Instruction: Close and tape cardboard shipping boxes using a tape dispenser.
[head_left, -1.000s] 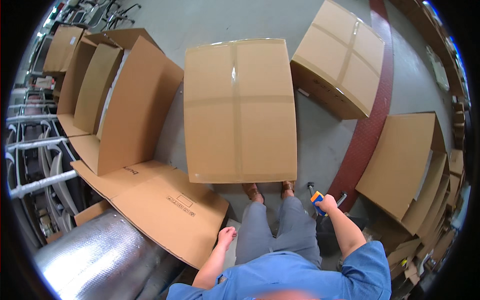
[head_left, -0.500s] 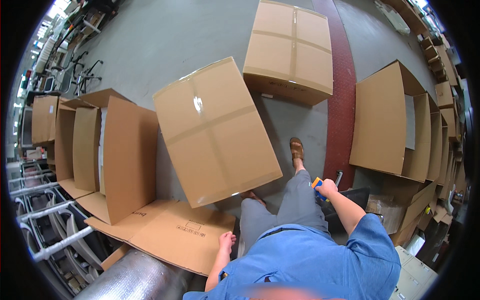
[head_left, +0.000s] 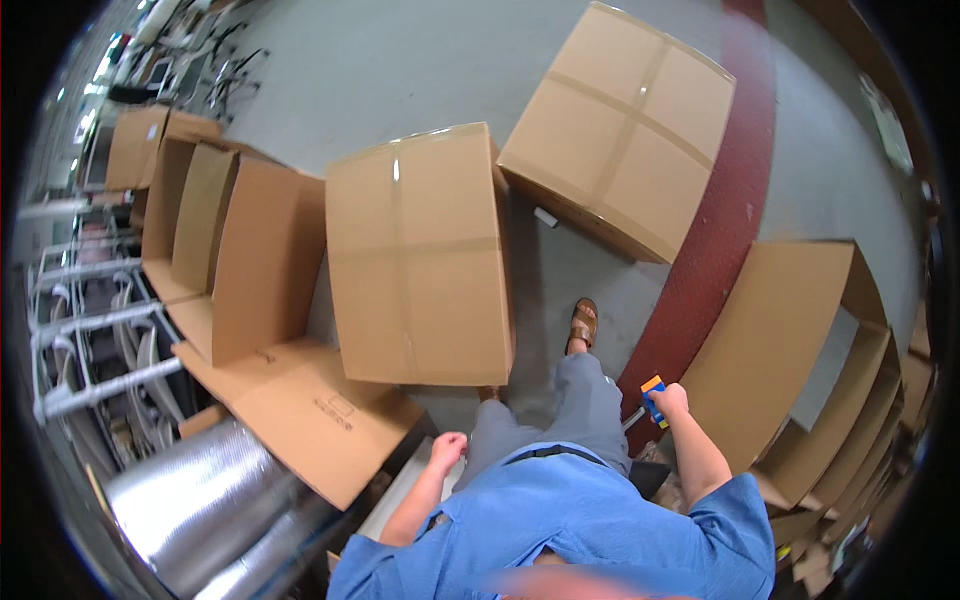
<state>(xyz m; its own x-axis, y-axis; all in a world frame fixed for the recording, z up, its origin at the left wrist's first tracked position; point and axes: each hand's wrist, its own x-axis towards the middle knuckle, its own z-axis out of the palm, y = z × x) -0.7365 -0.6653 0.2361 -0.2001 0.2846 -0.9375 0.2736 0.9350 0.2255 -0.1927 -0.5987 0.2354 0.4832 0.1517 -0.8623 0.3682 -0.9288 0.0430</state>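
My right hand (head_left: 674, 402), held out beside my right leg, grips a blue and orange tape dispenser (head_left: 655, 400). Loosely curled, with nothing visible in its fingers, my left hand (head_left: 448, 450) hangs by my left thigh. It is nearest to a flattened cardboard sheet (head_left: 300, 410) but apart from it. Directly ahead of my feet stands a large taped cardboard box (head_left: 420, 270). A second taped box (head_left: 620, 130) stands beyond it to the right. Neither hand touches a box.
Open cartons (head_left: 265, 265) stand at the left, and more upright cartons (head_left: 770, 350) at the right. Silver bubble-wrap rolls (head_left: 200, 510) lie at lower left, near a white metal rack (head_left: 85, 330). A red strip (head_left: 715, 230) crosses the grey floor. Office chairs (head_left: 230, 85) are far left.
My view has turned and shifted, so the boxes sit at different angles. I have moved a little, with the tape dispenser still in my right hand. My left hand stays curled.
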